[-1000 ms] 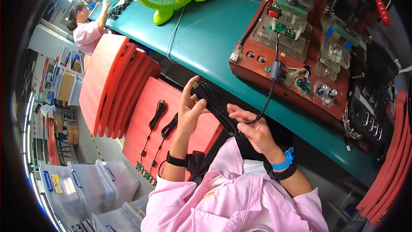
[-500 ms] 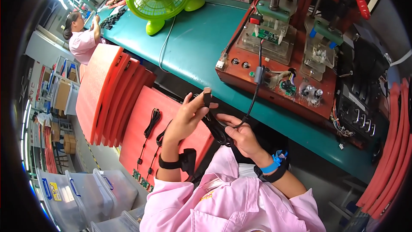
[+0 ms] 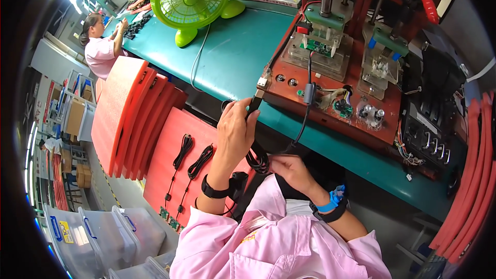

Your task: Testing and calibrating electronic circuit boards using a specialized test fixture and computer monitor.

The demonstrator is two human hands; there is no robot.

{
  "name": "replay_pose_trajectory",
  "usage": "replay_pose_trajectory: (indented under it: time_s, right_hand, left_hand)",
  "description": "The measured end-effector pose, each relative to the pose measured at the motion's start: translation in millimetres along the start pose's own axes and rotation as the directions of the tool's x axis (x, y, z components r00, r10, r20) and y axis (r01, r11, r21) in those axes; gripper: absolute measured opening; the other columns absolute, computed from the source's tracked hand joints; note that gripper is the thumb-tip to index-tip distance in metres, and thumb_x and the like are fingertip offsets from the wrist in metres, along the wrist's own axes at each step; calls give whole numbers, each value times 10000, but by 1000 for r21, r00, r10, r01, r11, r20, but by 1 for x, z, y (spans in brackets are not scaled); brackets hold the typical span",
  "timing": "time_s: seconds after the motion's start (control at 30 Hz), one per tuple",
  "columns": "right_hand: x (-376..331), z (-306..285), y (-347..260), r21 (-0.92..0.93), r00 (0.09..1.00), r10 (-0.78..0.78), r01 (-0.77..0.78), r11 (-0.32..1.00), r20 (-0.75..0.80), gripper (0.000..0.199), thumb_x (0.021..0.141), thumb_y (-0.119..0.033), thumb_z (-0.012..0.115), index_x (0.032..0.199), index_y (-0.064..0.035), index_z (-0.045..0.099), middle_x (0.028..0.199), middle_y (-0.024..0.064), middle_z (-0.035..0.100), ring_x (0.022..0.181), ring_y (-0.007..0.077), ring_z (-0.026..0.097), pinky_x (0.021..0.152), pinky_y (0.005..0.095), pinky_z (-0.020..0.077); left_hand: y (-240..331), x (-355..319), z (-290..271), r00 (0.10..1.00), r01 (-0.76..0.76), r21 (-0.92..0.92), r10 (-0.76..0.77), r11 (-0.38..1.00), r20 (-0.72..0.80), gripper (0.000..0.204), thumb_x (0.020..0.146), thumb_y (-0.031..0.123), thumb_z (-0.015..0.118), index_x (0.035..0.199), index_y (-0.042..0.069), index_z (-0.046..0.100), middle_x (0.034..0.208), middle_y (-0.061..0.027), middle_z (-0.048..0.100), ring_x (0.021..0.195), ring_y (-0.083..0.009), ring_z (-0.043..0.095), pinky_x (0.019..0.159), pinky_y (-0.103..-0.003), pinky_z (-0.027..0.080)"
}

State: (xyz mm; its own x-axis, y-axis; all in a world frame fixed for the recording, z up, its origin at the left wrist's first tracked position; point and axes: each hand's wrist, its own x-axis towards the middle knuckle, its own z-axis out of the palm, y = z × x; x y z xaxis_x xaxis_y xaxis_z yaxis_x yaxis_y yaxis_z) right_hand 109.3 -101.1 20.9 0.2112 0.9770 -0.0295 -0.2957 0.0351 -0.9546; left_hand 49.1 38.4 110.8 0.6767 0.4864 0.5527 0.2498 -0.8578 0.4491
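Your left hand: your left hand (image 3: 235, 129), center of the frame, pinches the cable plug (image 3: 254, 104) between thumb and fingers, the metal tip pointing up.
Your right hand: your right hand (image 3: 295, 174), just below center, is half curled beside the lower end of the black cable bundle (image 3: 258, 163); you cannot tell whether it grips it.
Cable: the bundle hangs below your left hand, mid-frame; its lead curves up right, through a dark lump (image 3: 309, 93), to the green circuit board (image 3: 319, 47) in the red machine (image 3: 323, 124).
Socket: the pale socket (image 3: 262, 81) sits at the machine's left corner, just above your plug tip; contact cannot be told.
Table edge: the green table (image 3: 243, 62) has its near edge slanting down from upper left to lower right, passing just behind your left fingers.
Room: the broadest stretch of tabletop lies between the green fan (image 3: 192, 0) and the machine, with the fan cord (image 3: 199, 62) along its left.
Left side: the foam sheet (image 3: 196, 123) bears two coiled cables (image 3: 200, 163); beside it leans a stack of foam boards (image 3: 118, 119).
Labels: a yellow label (image 3: 66, 231) on a clear bin, lower left, and yellow stitching (image 3: 249, 236) on your pink shirt; both too small to read.
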Motion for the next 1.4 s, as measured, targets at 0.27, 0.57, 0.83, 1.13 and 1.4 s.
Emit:
replay_pose_trajectory:
  time_s: [0.27,0.57,0.83,1.13,1.4]
  right_hand:
    - [-9,1,4,-470,992,-75,114,875,101,162,798,-119,519,911,-7,549,652,106,567,686,137,571,581,281,437]
    - [-14,6,-13,273,994,-78,54,961,78,466,754,-72,574,1169,-3,376,993,102,538,794,183,571,695,269,454]
    - [-11,28,-39,380,991,-91,46,924,102,636,750,14,547,1276,-25,192,1119,123,451,887,225,565,744,293,477]
    - [-5,26,-37,593,994,103,-69,802,-23,498,806,-198,547,1206,-11,318,943,133,546,695,230,610,594,277,513]
    - [-4,19,-25,420,995,69,-35,907,-67,445,836,-294,494,1133,19,385,847,129,576,674,227,612,586,272,510]
  left_hand:
    - [2,5,0,993,99,-158,-87,983,79,186,783,53,518,944,-30,476,640,-154,468,638,-309,469,578,-356,381]
    - [-9,8,-18,868,468,-418,-316,778,385,153,802,81,518,897,-37,490,558,-70,517,481,-118,495,437,-243,366]
    - [-13,-2,-42,835,541,-507,-355,671,421,142,806,75,514,876,-47,507,624,-60,559,578,-111,548,515,-219,417]
    - [-22,-6,-48,808,585,-607,-322,537,493,133,781,64,540,867,-37,523,687,-82,581,698,-152,565,646,-270,441]
    - [9,3,-11,994,107,105,-106,989,-10,145,684,77,624,746,27,503,508,-80,480,488,-253,463,539,-319,386]
